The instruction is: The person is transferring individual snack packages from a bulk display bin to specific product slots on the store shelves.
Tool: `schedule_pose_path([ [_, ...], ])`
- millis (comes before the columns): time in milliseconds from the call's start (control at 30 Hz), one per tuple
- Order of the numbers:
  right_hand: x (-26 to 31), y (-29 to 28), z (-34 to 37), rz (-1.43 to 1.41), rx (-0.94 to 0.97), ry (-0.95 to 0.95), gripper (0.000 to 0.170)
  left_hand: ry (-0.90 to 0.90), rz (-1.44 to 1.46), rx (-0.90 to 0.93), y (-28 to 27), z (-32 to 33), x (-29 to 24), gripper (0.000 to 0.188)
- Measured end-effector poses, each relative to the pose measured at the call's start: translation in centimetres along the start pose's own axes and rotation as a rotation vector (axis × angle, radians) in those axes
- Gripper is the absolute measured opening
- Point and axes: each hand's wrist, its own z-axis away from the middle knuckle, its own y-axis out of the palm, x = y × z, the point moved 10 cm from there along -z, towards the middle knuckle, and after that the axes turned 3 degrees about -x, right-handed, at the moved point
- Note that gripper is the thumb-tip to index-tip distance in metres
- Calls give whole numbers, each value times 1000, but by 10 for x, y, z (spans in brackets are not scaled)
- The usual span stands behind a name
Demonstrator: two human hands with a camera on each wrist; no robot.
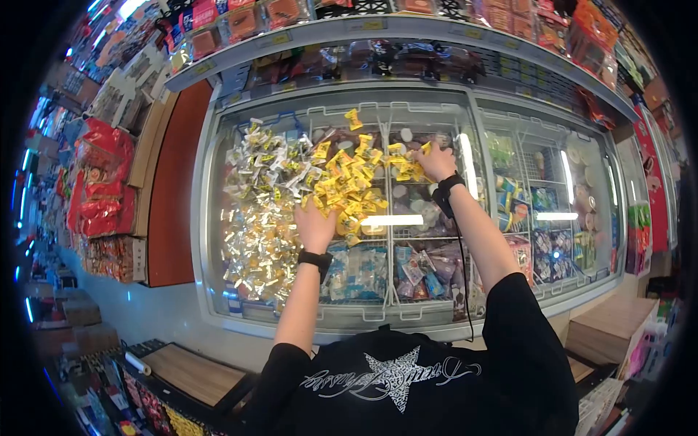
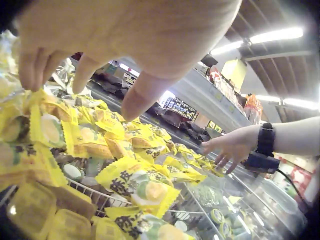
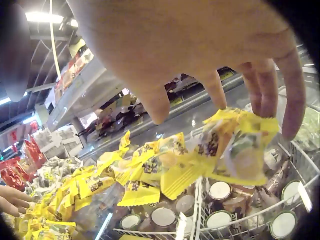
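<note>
Small yellow-wrapped sweets (image 1: 352,178) lie heaped on the glass top of a freezer chest. My left hand (image 1: 315,227) is at the lower left edge of this heap, where it borders gold-wrapped sweets (image 1: 254,240). In the left wrist view its fingers (image 2: 142,95) point down at the yellow packets, spread and fairly straight. Over at the heap's right end, my right hand (image 1: 436,161) touches a few yellow packets (image 3: 240,145) with extended fingertips. White-and-silver wrapped sweets (image 1: 258,156) lie at the upper left of the glass.
Under the glass (image 1: 436,247) are wire baskets with tubs and bagged goods. A shelf (image 1: 378,25) of packaged food overhangs the far side. Red bags (image 1: 105,182) sit at the left, and a wooden-topped stand (image 1: 193,370) is at the near left. A cable (image 1: 465,291) hangs from my right wrist.
</note>
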Motion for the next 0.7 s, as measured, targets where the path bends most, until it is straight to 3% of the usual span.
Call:
schedule_pose_path([
  [67,16,7,-1,28,-13,-35,77,-17,-33,0,5,-6,5,68],
  [233,58,28,28,23,8,-293,59,117,22,-18,15,-1,-14,55],
  [367,69,57,61,-2,240,-433,60,191,148,86,24,17,-38,53],
  [467,76,46,73,132,335,-453,59,215,249,130,24,24,-48,53],
  [500,85,31,67,171,215,-507,57,230,237,87,18,23,-49,54],
  [600,118,5,32,126,127,-521,50,216,125,0,-6,10,-41,56],
  [700,170,21,-11,8,238,-600,57,155,134,18,1,5,-16,63],
])
